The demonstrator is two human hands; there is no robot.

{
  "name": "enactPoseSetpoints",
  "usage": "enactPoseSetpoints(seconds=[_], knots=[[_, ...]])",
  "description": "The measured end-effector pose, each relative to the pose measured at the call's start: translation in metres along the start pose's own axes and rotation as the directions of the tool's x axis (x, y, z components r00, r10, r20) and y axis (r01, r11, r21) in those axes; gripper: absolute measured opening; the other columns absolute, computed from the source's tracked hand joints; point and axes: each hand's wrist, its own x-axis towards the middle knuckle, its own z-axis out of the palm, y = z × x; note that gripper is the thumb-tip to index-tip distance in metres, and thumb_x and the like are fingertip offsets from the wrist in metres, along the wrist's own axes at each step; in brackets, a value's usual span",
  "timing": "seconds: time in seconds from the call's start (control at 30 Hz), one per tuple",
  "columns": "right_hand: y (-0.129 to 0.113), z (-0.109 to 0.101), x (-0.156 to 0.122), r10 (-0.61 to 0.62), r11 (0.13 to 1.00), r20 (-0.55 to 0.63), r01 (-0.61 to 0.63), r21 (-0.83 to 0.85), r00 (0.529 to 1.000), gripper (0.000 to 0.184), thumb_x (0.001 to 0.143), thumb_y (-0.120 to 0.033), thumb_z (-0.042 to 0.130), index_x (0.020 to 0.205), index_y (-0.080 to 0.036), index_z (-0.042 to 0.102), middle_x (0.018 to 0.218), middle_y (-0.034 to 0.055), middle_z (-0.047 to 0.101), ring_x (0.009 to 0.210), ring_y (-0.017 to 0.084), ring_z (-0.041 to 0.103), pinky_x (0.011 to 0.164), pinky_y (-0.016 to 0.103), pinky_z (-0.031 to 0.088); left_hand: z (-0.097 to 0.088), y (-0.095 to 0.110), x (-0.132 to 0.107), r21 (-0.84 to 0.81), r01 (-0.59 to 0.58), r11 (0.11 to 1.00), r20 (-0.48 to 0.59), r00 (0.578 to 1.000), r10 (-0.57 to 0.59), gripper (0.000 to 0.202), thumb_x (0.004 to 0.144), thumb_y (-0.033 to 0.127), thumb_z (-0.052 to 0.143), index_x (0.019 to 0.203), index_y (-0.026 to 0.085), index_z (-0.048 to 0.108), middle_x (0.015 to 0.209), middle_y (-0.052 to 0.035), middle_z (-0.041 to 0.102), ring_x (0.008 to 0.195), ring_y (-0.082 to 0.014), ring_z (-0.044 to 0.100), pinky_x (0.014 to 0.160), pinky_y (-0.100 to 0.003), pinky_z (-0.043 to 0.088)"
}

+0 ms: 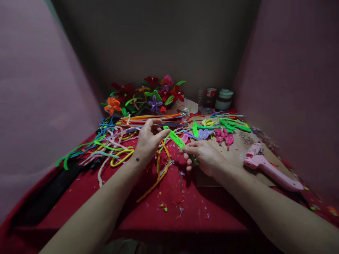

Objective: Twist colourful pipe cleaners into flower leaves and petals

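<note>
My left hand pinches the upper end of a bright green pipe cleaner bent into a narrow leaf shape. My right hand grips the lower end of the same green piece, fingers closed round it. Both hands hover just above the red cloth. An orange pipe cleaner curls on the cloth below them, and a thin dark wire lies beside it.
Loose pipe cleaners sprawl to the left. Finished pipe-cleaner flowers stand at the back. Green and pink shaped pieces lie on cardboard at right, with a pink glue gun. Two jars stand behind. Pink walls close in both sides.
</note>
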Motion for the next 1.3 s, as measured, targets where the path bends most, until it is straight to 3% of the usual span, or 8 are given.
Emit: enactPoseSetpoints(seconds=[0.07,0.13,0.23,0.33,0.57,0.9,1.1,1.3], knots=[[0.0,-0.001,0.0,-0.013,1.0,0.002,0.013,0.015,1.0,0.014,0.076,-0.012,0.052,0.062,-0.013,0.055,0.047,-0.0026,0.05,0.035,0.006,0.044,0.035,0.021,0.044,-0.002,0.003,-0.002,0.103,-0.184,0.978,0.022,0.983,0.183,0.014,0.069,0.022,0.066,0.079,0.016,0.059,0.064,0.0028,0.053,0.057,-0.0083,0.048,0.054,-0.02,0.039],[0.001,-0.002,0.001,-0.033,0.999,-0.008,0.033,0.02,0.999,0.012,0.074,-0.012,0.054,0.062,-0.012,0.055,0.047,-0.0028,0.051,0.036,0.006,0.044,0.035,0.021,0.045,-0.002,0.005,-0.006,0.18,-0.354,0.918,0.176,0.929,0.324,0.004,0.073,0.02,0.061,0.072,0.016,0.062,0.068,-0.0002,0.056,0.063,-0.0101,0.051,0.06,-0.022,0.041],[0.002,-0.002,0.002,-0.067,0.998,-0.022,0.067,0.016,0.998,0.011,0.072,-0.014,0.057,0.061,-0.013,0.053,0.048,-0.003,0.051,0.036,0.007,0.045,0.035,0.021,0.046,0.001,0.005,-0.012,0.241,-0.467,0.851,0.414,0.842,0.345,0.008,0.076,0.015,0.057,0.076,0.016,0.066,0.073,-0.0026,0.059,0.068,-0.0115,0.054,0.064,-0.023,0.043],[0.002,0.001,0.0,-0.074,0.997,-0.018,0.074,0.009,0.997,0.014,0.07,-0.016,0.06,0.059,-0.013,0.052,0.047,-0.0037,0.051,0.035,0.006,0.044,0.034,0.02,0.045,0.005,0.004,-0.013,0.305,-0.457,0.836,0.499,0.824,0.269,0.011,0.077,0.012,0.055,0.077,0.016,0.066,0.074,-0.0032,0.061,0.069,-0.012,0.056,0.066,-0.024,0.043],[0.001,0.002,0.0,-0.042,0.999,0.008,0.042,0.006,0.999,0.013,0.07,-0.013,0.057,0.058,-0.013,0.052,0.044,-0.0036,0.051,0.034,0.006,0.044,0.033,0.019,0.043,0.002,0.006,-0.012,0.438,-0.403,0.804,0.551,0.826,0.114,0.01,0.074,0.012,0.051,0.073,0.017,0.061,0.071,-0.0019,0.062,0.068,-0.0127,0.056,0.062,-0.022,0.042],[0.0,-0.002,0.001,-0.042,0.992,0.048,0.036,0.119,0.998,0.007,0.066,-0.011,0.057,0.06,-0.012,0.054,0.044,-0.0034,0.051,0.034,0.006,0.043,0.032,0.019,0.042,-0.001,0.005,-0.011,0.334,-0.301,0.893,0.533,0.842,0.084,0.012,0.074,0.014,0.048,0.077,0.015,0.059,0.073,-0.0019,0.06,0.066,-0.0115,0.053,0.061,-0.021,0.041],[0.0,0.001,0.0,0.003,0.993,0.073,-0.012,0.12,0.997,0.005,0.068,-0.01,0.056,0.063,-0.011,0.056,0.041,-0.0041,0.049,0.032,0.006,0.041,0.032,0.018,0.041,-0.009,0.003,-0.013,0.261,-0.215,0.941,0.57,0.821,0.03,0.011,0.076,0.018,0.048,0.079,0.015,0.058,0.071,-0.0016,0.057,0.064,-0.0117,0.052,0.059,-0.022,0.041],[0.006,0.003,-0.001,-0.001,0.993,0.117,-0.012,0.116,0.993,0.008,0.068,-0.012,0.057,0.06,-0.011,0.056,0.042,-0.0037,0.05,0.032,0.006,0.041,0.031,0.019,0.042,-0.017,0.009,-0.02,0.291,-0.305,0.907,0.58,0.81,0.086,0.012,0.076,0.014,0.047,0.078,0.015,0.058,0.076,-0.0031,0.058,0.069,-0.0121,0.053,0.064,-0.023,0.042]])
